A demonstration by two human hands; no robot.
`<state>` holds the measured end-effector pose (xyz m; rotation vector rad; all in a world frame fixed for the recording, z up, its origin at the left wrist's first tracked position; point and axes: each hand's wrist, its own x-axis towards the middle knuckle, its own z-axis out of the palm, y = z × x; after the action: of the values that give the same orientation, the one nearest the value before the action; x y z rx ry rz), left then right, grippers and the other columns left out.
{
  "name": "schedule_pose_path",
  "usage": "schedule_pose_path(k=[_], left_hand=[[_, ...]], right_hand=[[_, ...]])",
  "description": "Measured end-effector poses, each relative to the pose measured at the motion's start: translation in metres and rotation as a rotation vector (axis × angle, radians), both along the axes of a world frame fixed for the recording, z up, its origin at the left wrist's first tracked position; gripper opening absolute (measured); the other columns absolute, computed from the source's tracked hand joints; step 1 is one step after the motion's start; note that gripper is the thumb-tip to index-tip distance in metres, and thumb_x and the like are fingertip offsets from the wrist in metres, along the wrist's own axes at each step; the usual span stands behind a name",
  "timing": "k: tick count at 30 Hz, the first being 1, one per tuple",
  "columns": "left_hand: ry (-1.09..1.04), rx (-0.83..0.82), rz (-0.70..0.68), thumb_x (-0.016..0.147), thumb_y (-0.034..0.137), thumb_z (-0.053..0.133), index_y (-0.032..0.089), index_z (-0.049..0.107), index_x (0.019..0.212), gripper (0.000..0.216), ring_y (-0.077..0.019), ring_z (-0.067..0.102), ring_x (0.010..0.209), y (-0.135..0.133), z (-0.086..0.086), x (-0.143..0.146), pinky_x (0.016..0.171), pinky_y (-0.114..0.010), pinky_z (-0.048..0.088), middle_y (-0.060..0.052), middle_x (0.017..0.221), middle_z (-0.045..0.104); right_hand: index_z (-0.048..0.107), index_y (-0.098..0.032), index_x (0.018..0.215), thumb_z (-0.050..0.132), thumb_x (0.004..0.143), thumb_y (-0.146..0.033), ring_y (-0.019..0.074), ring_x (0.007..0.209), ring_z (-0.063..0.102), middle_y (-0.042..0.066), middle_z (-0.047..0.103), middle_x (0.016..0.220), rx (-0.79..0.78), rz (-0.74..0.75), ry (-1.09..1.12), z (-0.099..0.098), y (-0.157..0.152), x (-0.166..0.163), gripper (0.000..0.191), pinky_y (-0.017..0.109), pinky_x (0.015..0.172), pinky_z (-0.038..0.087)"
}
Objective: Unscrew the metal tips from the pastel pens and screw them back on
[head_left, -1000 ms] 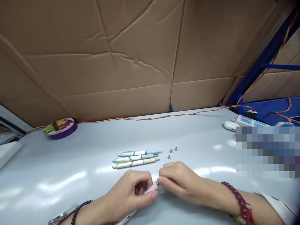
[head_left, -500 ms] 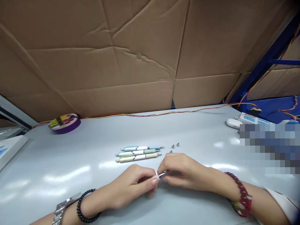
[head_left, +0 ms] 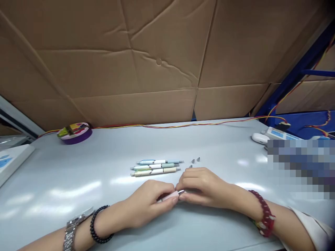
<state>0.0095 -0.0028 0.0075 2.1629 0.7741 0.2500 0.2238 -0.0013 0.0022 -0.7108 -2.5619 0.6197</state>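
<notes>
Pinched between thumb and fingers of my left hand is a pale pink pen barrel, pointing right. My right hand closes on the silver metal tip at the barrel's right end; its fingers hide part of it. Beyond my hands, three pens lie side by side: a blue pen, a green pen and a yellow pen. Several small metal cone tips rest right of the pens, one partly behind my right hand.
A round purple box stands at the back left. Red and yellow wires run along the table's back edge, below a cardboard wall. At right are a white case and a power strip. A white box sits far left.
More of the pink barrel now shows between my left thumb and fingers. Both hands still meet at the metal tip. The view has shifted slightly; the pens and loose tips have stayed put.
</notes>
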Motion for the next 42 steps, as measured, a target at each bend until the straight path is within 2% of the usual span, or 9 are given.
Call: schedule_pose_path(k=[5, 11, 13, 16, 18, 21, 25, 35, 42], left_hand=[[0.025, 0.070, -0.006, 0.091, 0.031, 0.042, 0.018, 0.033, 0.061, 0.034, -0.0097, 0.028, 0.052, -0.002, -0.001, 0.001, 0.050, -0.022, 0.024, 0.005, 0.056, 0.031], [-0.049, -0.084, -0.028, 0.097, 0.032, 0.031, 0.017, 0.053, 0.073, 0.036, -0.0105, 0.049, 0.063, -0.001, 0.005, -0.001, 0.062, -0.019, 0.036, 0.002, 0.070, 0.057], [-0.058, -0.129, -0.011, 0.097, 0.034, 0.029, 0.017, 0.054, 0.075, 0.037, -0.0103, 0.049, 0.062, 0.000, 0.006, -0.001, 0.061, -0.019, 0.037, 0.002, 0.067, 0.057], [-0.055, -0.138, -0.005, 0.097, 0.037, 0.030, 0.017, 0.052, 0.072, 0.039, -0.0097, 0.046, 0.056, 0.000, 0.004, -0.002, 0.056, -0.019, 0.035, 0.003, 0.061, 0.054], [-0.029, -0.089, -0.017, 0.096, 0.038, 0.031, 0.017, 0.050, 0.070, 0.039, -0.0094, 0.043, 0.053, 0.000, 0.002, -0.002, 0.053, -0.019, 0.033, 0.003, 0.060, 0.052], [0.024, 0.075, -0.062, 0.095, 0.035, 0.034, 0.018, 0.050, 0.070, 0.034, -0.0103, 0.041, 0.054, -0.002, -0.001, 0.000, 0.054, -0.021, 0.031, 0.003, 0.060, 0.048], [0.054, 0.170, -0.082, 0.095, 0.034, 0.034, 0.018, 0.045, 0.068, 0.033, -0.0104, 0.035, 0.052, -0.002, -0.003, 0.001, 0.054, -0.021, 0.029, 0.004, 0.058, 0.040], [-0.039, -0.137, 0.008, 0.097, 0.038, 0.031, 0.017, 0.052, 0.075, 0.036, -0.0101, 0.040, 0.059, 0.001, 0.004, -0.001, 0.057, -0.020, 0.031, 0.004, 0.064, 0.045], [-0.082, -0.303, 0.045, 0.096, 0.043, 0.031, 0.016, 0.058, 0.079, 0.042, -0.0100, 0.033, 0.056, 0.004, 0.006, -0.002, 0.053, -0.021, 0.026, 0.004, 0.060, 0.036]], right_hand=[[0.056, -0.017, 0.065, 0.023, 0.098, -0.042, 0.0120, 0.053, 0.044, 0.002, 0.053, 0.056, 0.128, -0.086, -0.039, -0.007, -0.004, -0.003, 0.053, 0.024, 0.052, 0.034], [0.058, -0.017, 0.075, 0.034, 0.097, -0.038, 0.0122, 0.057, 0.046, 0.001, 0.056, 0.062, 0.282, -0.075, 0.112, -0.004, -0.002, -0.003, 0.039, 0.023, 0.053, 0.037], [0.058, -0.017, 0.083, 0.035, 0.097, -0.033, 0.0129, 0.062, 0.050, 0.003, 0.059, 0.069, 0.260, -0.074, 0.101, 0.001, -0.003, -0.002, 0.032, 0.023, 0.056, 0.039], [0.058, -0.016, 0.090, 0.033, 0.094, -0.049, 0.0147, 0.068, 0.053, 0.005, 0.062, 0.077, 0.169, -0.091, 0.046, 0.005, -0.005, -0.001, 0.041, 0.025, 0.060, 0.040], [0.058, -0.016, 0.081, 0.025, 0.092, -0.059, 0.0146, 0.062, 0.050, 0.005, 0.059, 0.069, 0.104, -0.127, -0.030, 0.004, -0.006, -0.002, 0.055, 0.026, 0.057, 0.038], [0.053, -0.018, 0.061, 0.017, 0.097, -0.049, 0.0127, 0.052, 0.042, 0.001, 0.050, 0.054, 0.052, -0.151, -0.142, 0.000, -0.006, -0.002, 0.059, 0.025, 0.050, 0.031], [0.051, -0.018, 0.060, 0.018, 0.097, -0.048, 0.0119, 0.051, 0.040, 0.001, 0.047, 0.054, 0.019, -0.118, -0.094, 0.000, -0.006, -0.002, 0.058, 0.024, 0.050, 0.030], [0.061, -0.017, 0.072, 0.035, 0.095, -0.047, 0.0112, 0.055, 0.049, 0.001, 0.056, 0.061, -0.023, -0.138, 0.013, -0.005, -0.007, -0.002, 0.045, 0.021, 0.052, 0.036], [0.064, -0.015, 0.084, 0.041, 0.095, -0.037, 0.0111, 0.054, 0.047, 0.001, 0.059, 0.059, 0.244, -0.144, 0.238, -0.003, -0.005, -0.003, 0.034, 0.021, 0.052, 0.038]])
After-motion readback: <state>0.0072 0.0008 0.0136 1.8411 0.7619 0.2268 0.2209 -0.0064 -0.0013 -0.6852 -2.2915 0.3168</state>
